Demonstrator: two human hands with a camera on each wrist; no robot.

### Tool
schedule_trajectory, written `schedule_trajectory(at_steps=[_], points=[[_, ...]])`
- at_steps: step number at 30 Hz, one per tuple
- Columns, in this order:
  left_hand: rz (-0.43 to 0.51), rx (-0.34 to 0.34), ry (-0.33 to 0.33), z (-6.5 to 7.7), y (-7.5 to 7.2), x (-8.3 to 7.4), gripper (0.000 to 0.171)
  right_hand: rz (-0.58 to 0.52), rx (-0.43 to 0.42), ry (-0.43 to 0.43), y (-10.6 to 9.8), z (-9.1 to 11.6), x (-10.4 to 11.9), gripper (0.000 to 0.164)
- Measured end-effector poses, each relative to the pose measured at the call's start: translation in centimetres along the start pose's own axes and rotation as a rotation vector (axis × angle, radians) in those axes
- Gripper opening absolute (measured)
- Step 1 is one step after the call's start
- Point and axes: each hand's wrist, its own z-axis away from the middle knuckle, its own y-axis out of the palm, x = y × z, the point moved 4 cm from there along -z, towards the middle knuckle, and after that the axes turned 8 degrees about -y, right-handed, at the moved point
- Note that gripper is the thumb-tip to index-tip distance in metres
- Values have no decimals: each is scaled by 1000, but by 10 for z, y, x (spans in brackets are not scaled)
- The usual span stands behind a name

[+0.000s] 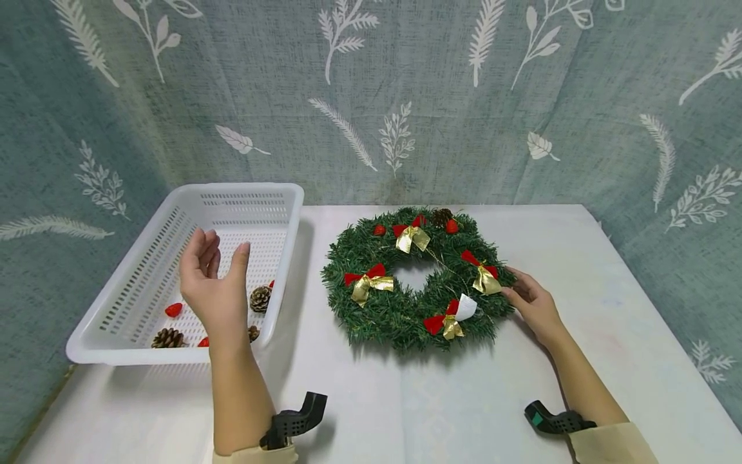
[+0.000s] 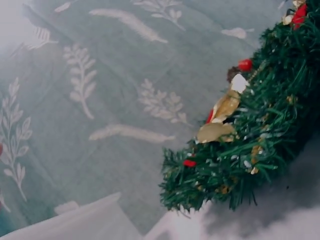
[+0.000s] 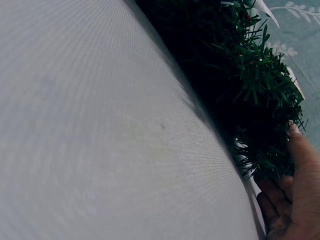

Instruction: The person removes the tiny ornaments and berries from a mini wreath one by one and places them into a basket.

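A green tinsel wreath (image 1: 365, 322) lies on the white table, trimmed with red and gold bows (image 1: 412, 234), red strawberries (image 1: 451, 226) and a pinecone (image 1: 442, 216). My right hand (image 1: 533, 306) grips its right edge; in the right wrist view the thumb (image 3: 302, 150) lies over the greenery with the fingers beneath. On the lower right bow is a white tag (image 1: 466, 307). Raised over the white basket (image 1: 232, 187), my left hand (image 1: 214, 290) is empty, its fingers loosely bent and thumb apart. The left wrist view looks across at the wreath (image 2: 250, 150).
In the basket at the left are several pinecones (image 1: 168, 338) and red strawberries (image 1: 173, 310), partly hidden by my left arm. A patterned grey-green cloth (image 1: 429, 154) hangs behind the table (image 1: 580, 277) and along its sides.
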Motion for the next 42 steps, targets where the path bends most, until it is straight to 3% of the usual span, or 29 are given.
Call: schedule_trajectory(at_steps=[11, 19, 28, 36, 42], points=[[-22, 86, 43, 13, 19, -6, 57, -88, -27, 5, -2, 0, -3, 53], [-99, 210, 111, 30, 41, -2, 57, -165, -58, 19, 2, 11, -8, 53], [-100, 274, 57, 37, 53, 8, 57, -197, -72, -2, 3, 3, -5, 50], [-85, 348, 96, 48, 66, 13, 56, -191, -82, 9, 1, 4, -5, 50], [-77, 428, 103, 53, 85, 20, 58, -180, -81, -3, -4, -1, -3, 50]])
